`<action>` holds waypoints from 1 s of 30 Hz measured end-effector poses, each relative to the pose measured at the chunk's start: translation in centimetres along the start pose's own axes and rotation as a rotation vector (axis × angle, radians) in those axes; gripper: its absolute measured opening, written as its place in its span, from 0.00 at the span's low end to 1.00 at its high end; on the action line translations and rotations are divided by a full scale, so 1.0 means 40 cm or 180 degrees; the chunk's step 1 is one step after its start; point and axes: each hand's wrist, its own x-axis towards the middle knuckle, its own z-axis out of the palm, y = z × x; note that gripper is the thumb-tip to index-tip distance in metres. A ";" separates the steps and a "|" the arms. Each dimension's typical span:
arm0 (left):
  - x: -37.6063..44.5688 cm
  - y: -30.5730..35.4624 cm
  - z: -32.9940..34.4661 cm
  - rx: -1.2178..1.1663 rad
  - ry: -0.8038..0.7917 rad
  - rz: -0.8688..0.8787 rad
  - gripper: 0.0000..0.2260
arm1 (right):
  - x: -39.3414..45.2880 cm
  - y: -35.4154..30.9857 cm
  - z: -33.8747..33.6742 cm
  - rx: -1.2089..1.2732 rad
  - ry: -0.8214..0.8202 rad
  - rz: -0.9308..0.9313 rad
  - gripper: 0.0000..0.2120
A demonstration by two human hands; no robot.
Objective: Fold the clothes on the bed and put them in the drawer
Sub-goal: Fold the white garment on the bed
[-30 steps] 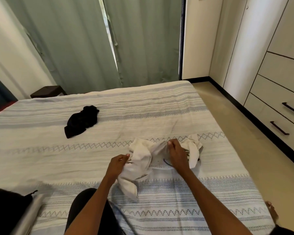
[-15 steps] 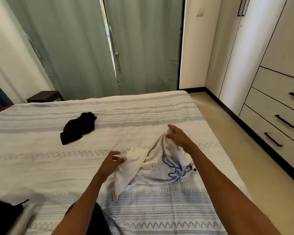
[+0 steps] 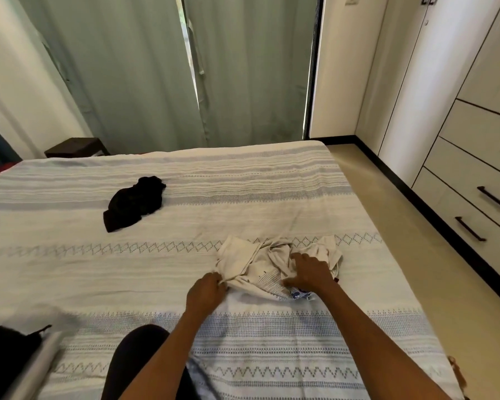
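Cream garment (image 3: pixel 244 262) lies crumpled, left hand (image 3: pixel 205 294) pinching its edge, right hand (image 3: pixel 309 274) pressing flat-fingered; black garment (image 3: pixel 134 202) untouched, drawers (image 3: pixel 474 174) closed, so nothing looks folded yet

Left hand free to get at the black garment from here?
Probably not yet. The left hand pinches the white garment at its near-left edge. The black garment lies apart, farther up the bed, with nothing between; release first.
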 end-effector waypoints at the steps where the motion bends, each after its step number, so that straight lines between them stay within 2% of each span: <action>1: 0.002 -0.004 -0.017 -0.0409 0.0007 0.0010 0.09 | -0.001 0.017 0.006 0.0039 0.0099 0.0084 0.41; 3: 0.009 -0.020 -0.046 -0.1020 0.0250 -0.0087 0.11 | -0.004 0.047 0.003 0.0186 0.0358 0.0143 0.37; 6: 0.024 -0.043 -0.067 -0.1571 0.0898 -0.0564 0.11 | 0.003 0.080 -0.012 0.0042 0.0517 0.0016 0.18; 8: 0.036 -0.050 -0.074 -0.1744 0.1340 -0.1031 0.12 | 0.015 0.088 -0.017 0.0223 0.0462 0.0086 0.17; 11: 0.044 -0.065 -0.088 -0.1837 0.1780 -0.1650 0.11 | 0.024 0.057 -0.058 0.1219 0.0335 0.0162 0.17; 13: 0.048 -0.059 -0.089 -0.1290 0.1968 -0.1635 0.08 | 0.028 0.019 -0.100 0.1871 0.0347 0.0060 0.15; 15: 0.030 -0.031 -0.083 -0.1004 0.2113 -0.0975 0.05 | 0.035 -0.025 -0.130 0.2618 0.0185 0.0165 0.13; 16: 0.010 -0.005 -0.074 -0.1193 0.1912 -0.0477 0.06 | 0.036 -0.049 -0.142 0.3036 0.0017 0.0294 0.12; 18: -0.043 0.067 -0.061 -0.1586 0.1033 0.0355 0.18 | 0.045 -0.084 -0.153 0.3753 -0.0324 0.0469 0.10; 19: -0.063 0.102 -0.049 -0.1577 0.0595 0.0597 0.21 | 0.047 -0.098 -0.157 0.4089 -0.0408 0.0476 0.08; 22: -0.088 0.189 0.008 -0.1912 -0.0329 0.0926 0.22 | 0.034 -0.133 -0.178 0.5069 -0.0684 0.0251 0.06; 23: -0.084 0.206 0.029 -0.2128 -0.0468 0.0895 0.25 | 0.023 -0.139 -0.183 0.5204 -0.0706 0.0177 0.04; 24: -0.076 0.216 0.048 -0.2298 -0.0422 0.0756 0.27 | 0.016 -0.140 -0.181 0.5182 -0.0693 0.0149 0.02; 25: -0.071 0.227 0.053 -0.2358 -0.0283 0.0603 0.25 | 0.015 -0.135 -0.171 0.5053 -0.0635 0.0204 0.03; 27: -0.059 0.235 0.052 -0.2556 -0.0010 0.0261 0.13 | 0.006 -0.117 -0.147 0.4353 -0.0373 0.0346 0.15; 28: -0.054 0.237 0.050 -0.2753 0.0051 0.0121 0.10 | 0.000 -0.104 -0.133 0.3801 -0.0102 0.0352 0.21; 29: -0.050 0.238 0.041 -0.2864 0.0122 -0.0042 0.12 | -0.009 -0.089 -0.117 0.3287 0.0195 0.0285 0.21; 30: -0.043 0.235 0.039 -0.2995 0.0164 -0.0260 0.16 | -0.024 -0.073 -0.101 0.2936 0.0472 0.0209 0.17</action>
